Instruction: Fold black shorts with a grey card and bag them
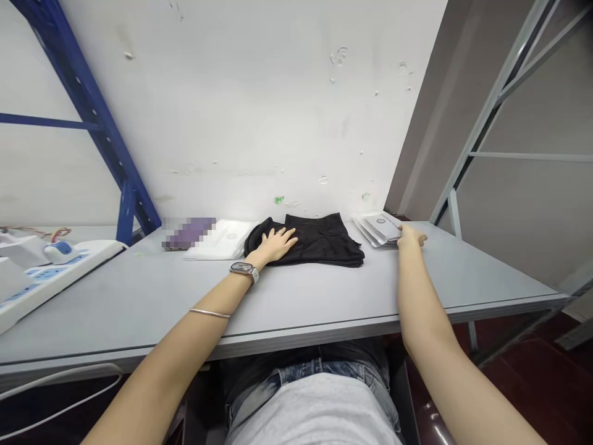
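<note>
A folded black piece of cloth [319, 241], perhaps a garment, lies in the middle of the table against the wall. My left hand [273, 245] rests flat on its left part with the fingers spread. At the right, several white printed cards [380, 228] lie fanned out near the wall. My right hand [410, 236] grips their right edge; the thumb shows, while some fingers are hidden behind it. To the left of the cloth are white packaging bags [223, 240], flat on the table and partly under the cloth's edge.
A purple, partly blurred flat object [192, 232] lies left of the bags. A white power strip [60, 272] with plugs occupies the far left of the grey table [324, 296]. A blue metal post [88, 105] and a grey frame [491, 105] flank the white wall.
</note>
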`<state>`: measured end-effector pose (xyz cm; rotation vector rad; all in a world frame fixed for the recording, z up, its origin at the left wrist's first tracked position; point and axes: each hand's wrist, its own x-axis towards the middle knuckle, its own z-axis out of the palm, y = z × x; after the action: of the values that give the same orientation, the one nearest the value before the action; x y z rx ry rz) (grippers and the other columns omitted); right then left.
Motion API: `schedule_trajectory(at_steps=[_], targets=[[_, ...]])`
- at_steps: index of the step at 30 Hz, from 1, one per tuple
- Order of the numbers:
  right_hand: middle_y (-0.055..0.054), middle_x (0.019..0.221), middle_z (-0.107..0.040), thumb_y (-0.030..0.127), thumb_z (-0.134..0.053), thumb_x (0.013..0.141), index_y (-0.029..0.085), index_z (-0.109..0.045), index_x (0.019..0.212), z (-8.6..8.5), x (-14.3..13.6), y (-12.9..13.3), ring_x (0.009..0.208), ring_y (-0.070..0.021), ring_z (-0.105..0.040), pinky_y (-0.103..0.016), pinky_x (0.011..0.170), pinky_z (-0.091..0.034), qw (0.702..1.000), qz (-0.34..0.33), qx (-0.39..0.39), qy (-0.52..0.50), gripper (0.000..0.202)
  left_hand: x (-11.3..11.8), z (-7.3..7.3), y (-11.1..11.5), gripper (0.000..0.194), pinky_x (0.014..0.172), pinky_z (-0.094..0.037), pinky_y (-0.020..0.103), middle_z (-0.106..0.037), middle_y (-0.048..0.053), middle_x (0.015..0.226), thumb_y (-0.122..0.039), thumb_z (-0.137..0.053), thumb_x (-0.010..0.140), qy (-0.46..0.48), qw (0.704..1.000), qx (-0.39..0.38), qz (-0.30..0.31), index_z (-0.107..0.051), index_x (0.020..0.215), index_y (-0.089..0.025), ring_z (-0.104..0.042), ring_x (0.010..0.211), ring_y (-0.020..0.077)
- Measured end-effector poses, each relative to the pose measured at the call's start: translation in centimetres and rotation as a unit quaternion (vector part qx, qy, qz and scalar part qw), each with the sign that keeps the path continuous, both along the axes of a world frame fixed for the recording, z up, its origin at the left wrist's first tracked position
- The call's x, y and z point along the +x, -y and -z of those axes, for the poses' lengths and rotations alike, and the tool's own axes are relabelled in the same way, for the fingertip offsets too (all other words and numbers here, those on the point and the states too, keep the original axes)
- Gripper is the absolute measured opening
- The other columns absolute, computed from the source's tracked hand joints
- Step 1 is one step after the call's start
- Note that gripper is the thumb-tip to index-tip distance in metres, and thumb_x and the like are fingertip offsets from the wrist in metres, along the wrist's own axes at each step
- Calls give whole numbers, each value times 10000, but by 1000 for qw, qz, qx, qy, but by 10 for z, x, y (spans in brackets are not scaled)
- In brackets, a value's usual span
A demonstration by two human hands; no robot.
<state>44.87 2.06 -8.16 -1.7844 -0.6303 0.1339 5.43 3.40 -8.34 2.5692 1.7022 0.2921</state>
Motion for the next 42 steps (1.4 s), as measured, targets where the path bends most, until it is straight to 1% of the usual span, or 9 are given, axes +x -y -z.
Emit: schedule_trajectory(at_steps=[4, 8, 13, 20, 25, 31, 34, 37, 42], targets=[[-279, 1450, -327, 156, -647, 726, 155, -396, 1373, -8, -13, 2, 1335, -412, -328, -622, 1014, -323, 988, 146, -43, 20, 694, 0, -1, 0, 606, 1069, -218, 700, -273, 96, 1594, -563, -212, 982, -18, 1000, -6, -3, -311, 1521, -305, -239, 1422, 442], [-161, 1395, -482, 220, -590, 849, 201, -594, 1219, -17, -25, -5, 1372, -321, -288, -590, 1097, -190, 953, -38, -83, 288, 370, 1, -2, 2, 582, 1067, -232, 693, -266, 93, 1596, -571, -225, 979, -30, 999, -17, -7, -382, 1483, -325, -238, 1423, 450], [-183, 1477, -427, 366, -562, 912, 179, -577, 1307, -1, -37, -18, 1409, -367, -271, -642, 1109, -149, 913, -179, -210, 301, 438, 3, -4, 7, 587, 1083, -204, 689, -246, 93, 1604, -576, -220, 980, -24, 999, -34, -18, -374, 1486, -321, -200, 1436, 453], [-136, 1585, -280, 433, -426, 960, 210, -433, 1456, 12, -38, -21, 1460, -348, -185, -637, 1141, -75, 892, -211, -294, 270, 544, 4, -20, 15, 588, 1093, -135, 712, -284, 89, 1591, -561, -245, 984, -12, 999, 11, 45, -326, 1505, -301, -189, 1454, 389], [-111, 1619, -193, 490, -251, 993, 203, -276, 1538, 7, -40, -15, 1468, -352, -160, -614, 1153, -88, 853, -215, -361, 311, 617, -4, -50, 29, 594, 1152, -238, 493, -423, 58, 1518, -612, -405, 919, 9, 979, -46, 197, -458, 1418, -295, -328, 1409, 297], [-149, 1608, -206, 517, -393, 956, 184, -208, 1552, -24, -54, 3, 1473, -332, -173, -543, 1166, -158, 879, -263, -205, 340, 707, -30, -64, 42, 367, 1033, -404, 333, -559, 48, 1386, -477, -669, 763, 19, 965, -44, 257, -675, 1031, -228, -512, 1255, 258], [-85, 1468, -473, 562, -490, 908, 238, -441, 1424, -40, -86, 17, 1335, -245, -440, -349, 1080, -364, 826, -421, -151, 344, 612, -40, -66, 42, 223, 1028, -415, 320, -600, 51, 1338, -367, -636, 766, 9, 967, -49, 248, -692, 912, -207, -552, 1214, 240], [-67, 1271, -621, 585, -625, 811, 237, -603, 1200, -42, -132, 33, 1164, -241, -564, -319, 960, -438, 695, -611, -141, 351, 523, -44, -70, 44, 214, 1023, -422, 300, -614, 40, 1326, -265, -599, 738, -20, 968, -60, 243, -703, 917, -207, -572, 1190, 228], [-71, 1034, -673, 490, -645, 806, 216, -657, 956, -36, -175, 47, 978, -260, -604, -399, 929, -384, 634, -569, -160, 499, 312, -46, -74, 48, 295, 977, -448, 280, -617, 29, 1316, -140, -537, 660, -53, 975, -46, 210, -694, 901, -207, -591, 1154, 222]])
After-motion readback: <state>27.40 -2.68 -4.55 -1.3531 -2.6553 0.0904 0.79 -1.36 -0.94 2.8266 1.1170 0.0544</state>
